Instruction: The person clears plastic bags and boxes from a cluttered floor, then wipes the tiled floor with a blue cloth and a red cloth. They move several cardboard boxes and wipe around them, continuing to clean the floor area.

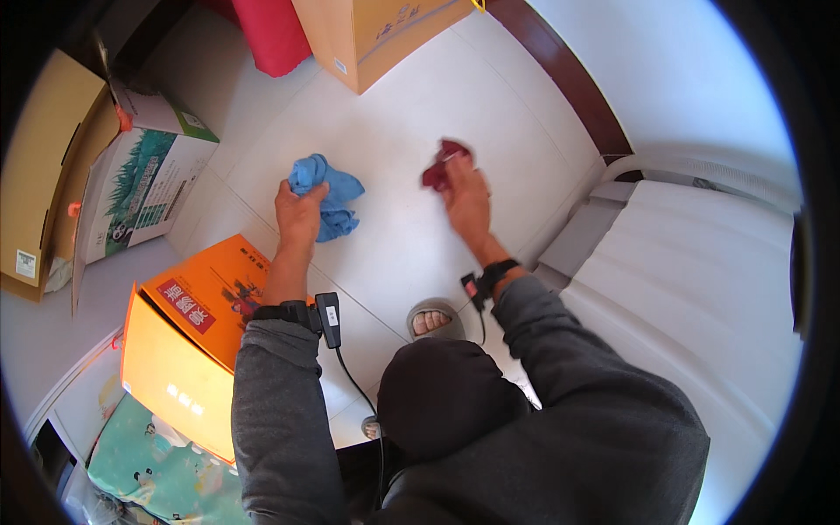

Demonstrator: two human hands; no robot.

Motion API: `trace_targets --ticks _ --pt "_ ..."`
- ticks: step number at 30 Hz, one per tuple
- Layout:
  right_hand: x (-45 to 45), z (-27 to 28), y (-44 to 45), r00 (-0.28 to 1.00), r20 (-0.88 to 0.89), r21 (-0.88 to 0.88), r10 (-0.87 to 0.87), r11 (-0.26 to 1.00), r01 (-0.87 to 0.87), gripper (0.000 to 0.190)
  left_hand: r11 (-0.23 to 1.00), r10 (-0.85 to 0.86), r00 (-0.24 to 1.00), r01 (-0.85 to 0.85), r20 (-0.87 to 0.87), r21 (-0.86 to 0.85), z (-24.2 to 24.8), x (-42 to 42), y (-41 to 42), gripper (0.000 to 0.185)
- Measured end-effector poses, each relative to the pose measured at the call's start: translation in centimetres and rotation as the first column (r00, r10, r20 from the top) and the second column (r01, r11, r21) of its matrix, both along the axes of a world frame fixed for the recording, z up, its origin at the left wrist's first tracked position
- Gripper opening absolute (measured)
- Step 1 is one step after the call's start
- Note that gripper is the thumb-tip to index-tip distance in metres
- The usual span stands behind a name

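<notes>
My left hand [298,211] grips a crumpled blue cloth [336,187], whose loose folds hang to the right of my fingers. A dark red cloth [436,172] is bunched in my right hand [468,200], which looks slightly blurred. Part of the red cloth is hidden behind my fingers. The two hands are apart, both over the pale tiled floor [394,262]. Each wrist wears a black strap with a small cabled device on it.
An orange box [216,289] stands beside my left forearm. Farther left is a white and green carton [147,190] with an open flap. A tan box [394,39] and a red object [272,36] stand ahead. White padded furniture [682,262] lines the right side.
</notes>
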State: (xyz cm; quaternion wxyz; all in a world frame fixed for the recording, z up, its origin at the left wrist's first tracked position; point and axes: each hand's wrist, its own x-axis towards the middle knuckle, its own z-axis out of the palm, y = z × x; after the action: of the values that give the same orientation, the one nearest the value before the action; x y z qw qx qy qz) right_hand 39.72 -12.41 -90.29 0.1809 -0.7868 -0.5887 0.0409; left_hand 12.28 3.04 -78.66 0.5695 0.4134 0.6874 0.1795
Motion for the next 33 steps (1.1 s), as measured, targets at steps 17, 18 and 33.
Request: trace_targets --ticks 17,18,33 --pt "4.0 1.5 -3.4 0.881 -0.108 0.027 -0.46 0.885 0.465 0.027 0.878 0.474 0.852 -0.438 0.222 -0.194 0.8 -0.2 -4.2 0.045" --pt "5.8 1.6 -2.0 0.768 -0.317 -0.018 -0.557 0.813 0.582 0.025 0.886 0.459 0.858 -0.423 0.232 -0.188 0.4 0.0 -4.4 0.044" --pt "0.6 4.5 -3.6 0.556 -0.102 -0.219 -0.825 0.564 0.796 0.088 0.985 -0.139 0.886 0.077 -0.443 -0.155 -9.8 -2.0 -7.3 0.059"
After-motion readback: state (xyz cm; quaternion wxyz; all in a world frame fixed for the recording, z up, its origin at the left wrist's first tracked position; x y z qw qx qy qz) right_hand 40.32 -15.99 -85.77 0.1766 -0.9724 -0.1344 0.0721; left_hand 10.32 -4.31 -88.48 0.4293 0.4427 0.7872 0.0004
